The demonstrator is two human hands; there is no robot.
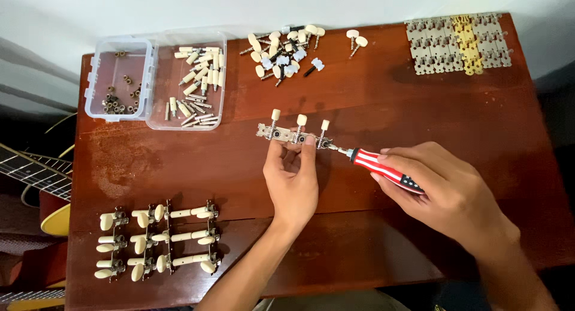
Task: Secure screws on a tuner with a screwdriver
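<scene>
Leftmost, beyond the edge of the reddish-brown wooden table (419,107), the neck and yellow body of a guitar (36,185) show partly. On the table's near left corner lie finished tuner sets (159,239), metal plates with cream buttons, laid in rows and touching one another. Above them, at the far left, stands a small clear plastic box (118,77) with little dark metal bushings in it, and just beside it a clear shallow tray (190,80) holding cream string posts and thin metal shafts. Further right along the far edge is a loose heap of tuner pegs (284,50) with cream buttons, two more lying a little apart from it. Near the middle, the left hand (292,182) pinches a three-peg tuner strip (293,133) between thumb and fingertips, the strip lying across just above the hand with its three cream buttons pointing away. The metal tip of a screwdriver (383,166) with a red, white and blue striped handle touches the strip's right end; the right hand (446,188) is closed around that handle, its fingers covering the rear half. At the far right corner, well apart from the hands, lies a flat stack of bare metal tuner plates (458,43), grey with one brass-coloured piece among them. Nothing lies between the hands and the strip.
</scene>
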